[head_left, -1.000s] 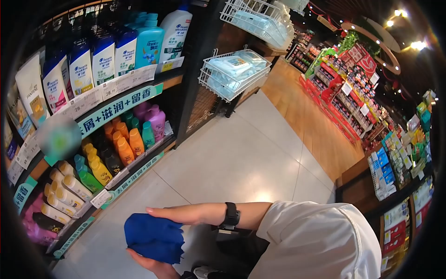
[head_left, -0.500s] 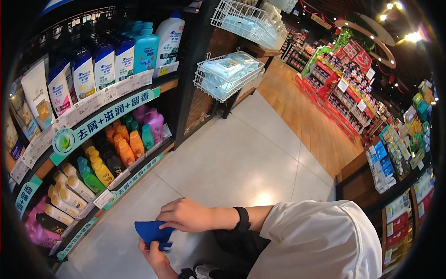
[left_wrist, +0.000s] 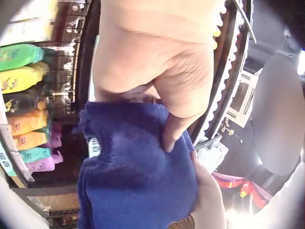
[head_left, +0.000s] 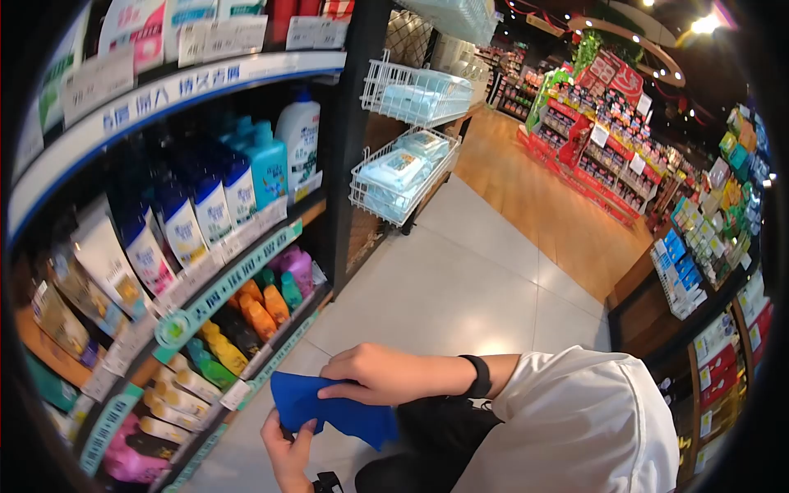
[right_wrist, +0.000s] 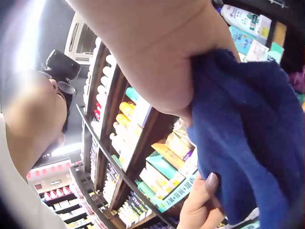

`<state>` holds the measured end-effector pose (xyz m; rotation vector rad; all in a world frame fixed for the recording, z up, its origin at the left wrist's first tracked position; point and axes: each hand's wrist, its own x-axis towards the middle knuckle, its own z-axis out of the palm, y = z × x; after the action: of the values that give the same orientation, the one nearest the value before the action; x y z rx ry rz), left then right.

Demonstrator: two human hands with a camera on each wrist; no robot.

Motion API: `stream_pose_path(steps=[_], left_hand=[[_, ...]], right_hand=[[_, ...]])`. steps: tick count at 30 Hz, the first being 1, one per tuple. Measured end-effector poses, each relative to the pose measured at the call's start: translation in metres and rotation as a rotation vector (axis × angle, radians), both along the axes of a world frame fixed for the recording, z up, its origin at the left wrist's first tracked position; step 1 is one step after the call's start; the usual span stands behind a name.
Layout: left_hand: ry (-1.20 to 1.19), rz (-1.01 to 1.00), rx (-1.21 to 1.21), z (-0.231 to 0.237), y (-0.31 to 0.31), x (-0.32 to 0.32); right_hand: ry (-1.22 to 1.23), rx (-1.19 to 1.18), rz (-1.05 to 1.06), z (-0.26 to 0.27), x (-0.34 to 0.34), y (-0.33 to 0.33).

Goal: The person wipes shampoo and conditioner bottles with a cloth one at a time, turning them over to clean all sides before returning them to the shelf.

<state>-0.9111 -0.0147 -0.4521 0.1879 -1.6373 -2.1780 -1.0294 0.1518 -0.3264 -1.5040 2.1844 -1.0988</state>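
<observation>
A blue cloth (head_left: 329, 407) hangs between both hands low in the head view. My right hand (head_left: 382, 371) comes from the right and pinches its upper edge. Below and left of it, my left hand (head_left: 286, 448) holds the cloth's left lower edge with thumb and fingers. In the left wrist view the cloth (left_wrist: 138, 167) looks fuzzy and layered, with my left thumb pressed on it; the right hand (left_wrist: 208, 198) is at its side. Folds of cloth (right_wrist: 248, 138) fall from my right hand (right_wrist: 157, 52) in the right wrist view, beside the left hand (right_wrist: 202, 205).
Shelves of bottles (head_left: 209, 209) stand close on the left, with wire baskets (head_left: 403, 177) beyond them. Pale floor (head_left: 436, 279) stretches ahead to a red display (head_left: 592, 148). More shelving (head_left: 711, 353) is at the right. A leg in dark clothing (head_left: 444, 444) is below the hands.
The cloth, compact between the hands earlier, now hangs wider, with a loose part reaching right. Both hands have moved slightly right in the head view. The view has shifted, showing a higher shelf.
</observation>
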Motion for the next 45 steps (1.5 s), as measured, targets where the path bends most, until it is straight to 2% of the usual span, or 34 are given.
stream_pose_path(steps=[5,7,8,9,10,11,13,14,15,17,18,21,22,23,24,25,27,28,29,31,33,35,36,38,39,41,42,43,45], left_hand=[[-0.143,-0.098,-0.266,0.07,-0.018,0.005],[-0.156,-0.212,-0.116,0.132,0.0,-0.001],[-0.252,-0.228,-0.067,0.144,0.008,-0.001],[-0.255,-0.219,-0.09,0.155,0.017,-0.01],[-0.244,-0.251,0.0,0.162,0.026,-0.016],[-0.25,-0.264,0.095,0.167,0.032,-0.016],[-0.242,-0.273,0.322,0.17,0.04,-0.036],[-0.265,-0.233,0.393,0.171,0.046,-0.038],[-0.276,-0.19,0.465,0.169,0.049,-0.041],[-0.272,-0.192,0.572,0.147,0.046,-0.049],[-0.302,-0.163,0.593,0.138,0.044,-0.055],[-0.435,-0.086,0.473,0.11,0.043,-0.07],[-0.47,-0.039,0.488,0.097,0.041,-0.073],[-0.487,-0.067,0.36,0.086,0.037,-0.074],[-0.507,-0.098,0.231,0.076,0.032,-0.073],[-0.545,-0.05,0.243,0.07,0.025,-0.071],[-0.65,-0.224,0.06,0.067,0.014,-0.06],[-0.675,-0.182,0.073,0.072,0.011,-0.058],[-0.714,-0.222,0.037,0.081,0.008,-0.056],[-0.767,-0.236,0.003,0.101,0.012,-0.048],[-0.672,-0.209,-0.096,0.123,0.021,-0.046],[-0.629,-0.208,-0.093,0.14,0.031,-0.041],[-0.533,-0.179,-0.069,0.15,0.039,-0.042],[-0.416,-0.131,-0.055,0.169,0.052,-0.04],[-0.366,-0.053,0.004,0.176,0.057,-0.038],[-0.297,0.039,0.07,0.194,0.07,-0.034],[-0.278,0.142,0.291,0.205,0.077,-0.034],[-0.255,0.24,0.511,0.213,0.082,-0.032],[-0.221,0.28,0.596,0.207,0.088,-0.019]], right_hand=[[-0.041,-0.047,-0.02,0.071,-0.001,0.006],[-0.189,-0.002,-0.018,0.091,-0.008,0.014],[-0.185,-0.021,-0.013,0.096,-0.014,0.018],[-0.199,-0.12,0.022,0.098,-0.021,0.021],[-0.23,-0.222,0.064,0.097,-0.026,0.022],[-0.268,-0.247,0.092,0.101,-0.032,0.023],[-0.276,-0.137,0.035,0.109,-0.051,0.025],[-0.274,-0.187,0.02,0.108,-0.058,0.024],[-0.271,-0.235,0.005,0.101,-0.068,0.023],[-0.312,-0.07,0.001,0.074,-0.093,0.02],[-0.328,-0.07,0.06,0.051,-0.109,0.017],[-0.514,0.019,0.129,-0.028,-0.131,0.019],[-0.759,0.015,0.132,-0.041,-0.132,0.022],[-1.005,0.021,0.136,-0.051,-0.134,0.024],[-1.153,0.113,0.245,-0.057,-0.141,0.03],[-1.194,0.132,0.289,-0.079,-0.143,0.03],[-1.156,0.133,0.698,-0.111,-0.138,0.029],[-1.143,0.209,0.747,-0.119,-0.133,0.027],[-1.16,0.219,0.787,-0.119,-0.127,0.025],[-1.365,0.271,0.533,-0.102,-0.115,0.026],[-1.326,0.135,0.551,-0.085,-0.117,0.027],[-1.304,0.108,0.646,-0.058,-0.126,0.037],[-1.289,0.108,0.661,-0.049,-0.123,0.047],[-1.515,-0.231,0.547,-0.032,-0.114,0.064],[-1.501,-0.218,0.568,-0.019,-0.115,0.059],[-1.53,-0.135,0.76,0.007,-0.116,0.047],[-1.518,0.039,0.316,0.033,-0.105,0.057],[-1.507,0.053,0.325,0.034,-0.098,0.05],[-1.095,-0.378,0.764,0.006,-0.082,0.028]])
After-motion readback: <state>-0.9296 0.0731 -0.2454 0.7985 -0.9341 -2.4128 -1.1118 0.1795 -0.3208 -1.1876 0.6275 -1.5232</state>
